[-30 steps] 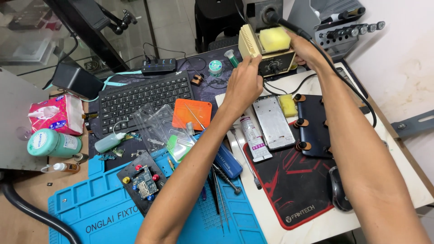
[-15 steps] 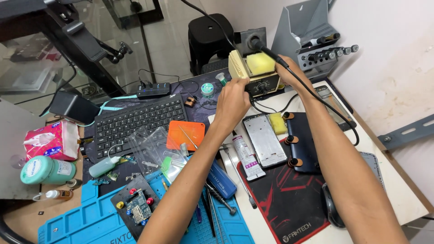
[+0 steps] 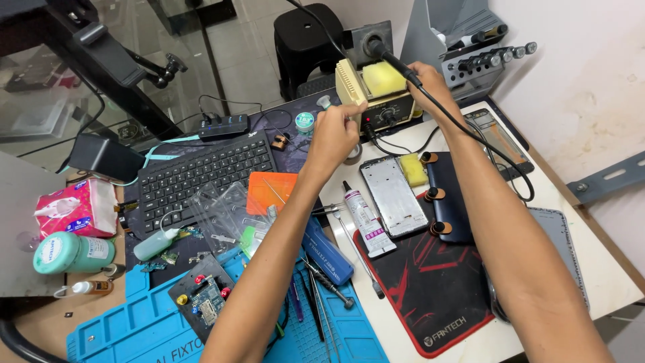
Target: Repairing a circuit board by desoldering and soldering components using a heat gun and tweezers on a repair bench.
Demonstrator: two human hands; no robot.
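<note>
A crowded repair worktop (image 3: 591, 269) stands against a pale wall, with glass panels off to the left. Nearest lies a blue mat (image 3: 134, 323) carrying a small circuit board (image 3: 201, 302), with screwdrivers (image 3: 322, 279) beside it. Further in sit a red-and-black pad (image 3: 430, 296), a glue tube (image 3: 366, 218), a bare phone frame (image 3: 393, 195) and a keyboard (image 3: 201, 175).

At the far edge is the soldering station (image 3: 383, 107) with its yellow sponge (image 3: 384, 79). The left hand (image 3: 336, 134) is bunched at the station's front, near the knob; whether its grip pinches anything I cannot tell. The right hand (image 3: 433, 84) is closed round the iron (image 3: 393, 60), whose tip sits at the holder (image 3: 366, 40) above the sponge.

Risks, as I judge them: the iron's cable (image 3: 497, 161) trails over the right forearm and the parts below, so a quick pull could snag and drag the frame or tip the station. A hot tip swung low could touch the cable, the left fingers or the glue tube. Both forearms span loose tools, and a dropped elbow could scatter them.
</note>
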